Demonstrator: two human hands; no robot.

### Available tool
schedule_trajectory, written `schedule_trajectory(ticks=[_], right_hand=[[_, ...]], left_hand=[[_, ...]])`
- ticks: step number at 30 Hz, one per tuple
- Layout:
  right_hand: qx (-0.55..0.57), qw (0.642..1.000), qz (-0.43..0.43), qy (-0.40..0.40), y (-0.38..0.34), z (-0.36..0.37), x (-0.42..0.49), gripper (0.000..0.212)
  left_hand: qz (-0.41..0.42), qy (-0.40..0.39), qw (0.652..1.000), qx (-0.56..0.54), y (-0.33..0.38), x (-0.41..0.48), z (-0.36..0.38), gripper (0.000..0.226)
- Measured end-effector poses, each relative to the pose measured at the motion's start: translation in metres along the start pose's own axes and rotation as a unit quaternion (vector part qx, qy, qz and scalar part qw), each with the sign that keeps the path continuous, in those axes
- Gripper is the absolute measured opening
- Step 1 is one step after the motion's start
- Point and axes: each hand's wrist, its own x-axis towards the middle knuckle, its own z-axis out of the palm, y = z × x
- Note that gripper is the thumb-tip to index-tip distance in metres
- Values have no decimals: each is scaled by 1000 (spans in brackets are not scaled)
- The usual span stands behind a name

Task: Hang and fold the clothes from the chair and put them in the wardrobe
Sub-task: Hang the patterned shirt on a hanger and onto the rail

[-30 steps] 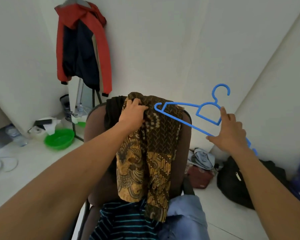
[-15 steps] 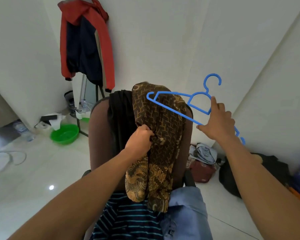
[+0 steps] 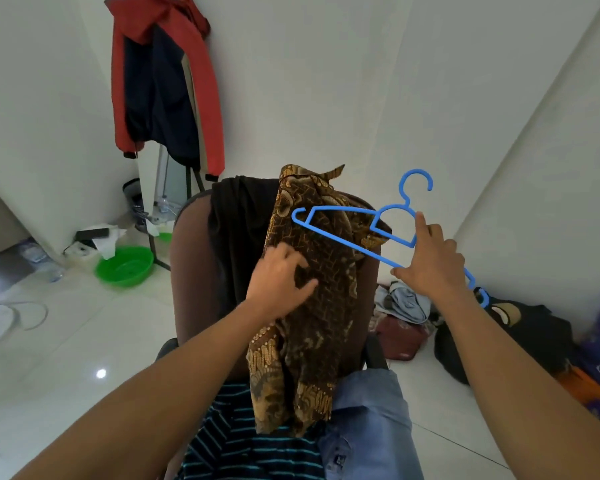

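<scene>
Batik shirt (image 3: 312, 299) is draped over the top of the chair backrest (image 3: 191, 271), hanging down its front to the seat, collar end uppermost; thin woven cloth by the look, judged light, limp and prone to slide off a smooth bar; best taken at the collar or shoulder seam so the body hangs free and the hanger end can go in at the neck. Left hand (image 3: 276, 282) lies on the shirt at mid-height, fingers spread and loosely bent against the cloth; grip not closed on anything that I can see. Right hand (image 3: 433, 265) holds the blue plastic hanger (image 3: 340, 239), thumb under the lower bar, index finger stretched up toward the neck below the hook; hanger tilted, left tip in front of the shirt's upper part, whether touching it cannot be told; hanger judged stiff, light and a little slick. In the way: a black garment (image 3: 236, 237) shares the backrest just beside the shirt and may come off with it; a striped top (image 3: 229, 441) and a pale blue garment (image 3: 368, 420) lie on the seat under the shirt's hem. Around: red and navy jacket (image 3: 160, 88) hung behind; green basin (image 3: 125, 266) on the floor to the left; black bag (image 3: 520, 337) and maroon pouch (image 3: 400, 341) to the right; wardrobe not in view.
</scene>
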Motion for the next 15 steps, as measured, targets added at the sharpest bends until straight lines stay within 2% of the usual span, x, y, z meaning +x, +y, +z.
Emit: schedule_trajectory(ticks=[3,5,6,8,11,13,15], right_hand=[[-12,1000,-1,1,3,2,1,114],[-15,1000,-1,4,4,3,2,113],[-17,1000,-1,5,4,3,2,112],[-22,1000,-2,6,5,4,3,112],[-31,999,-4,8,7,5,4,112],[-29,1000,-6,6,12,6,4,113],[-26,1000,-10,9,21,7,3,113]], left_hand=[[15,106,994,-12,5,39,-24,37],[28,133,990,-26,8,65,-38,37],[33,114,992,-37,9,79,-44,37],[41,7,998,-55,8,102,-53,38],[37,-147,988,11,1,121,-55,45],[11,-159,987,36,-3,122,-52,48],[-7,-115,993,8,-4,121,-50,51]])
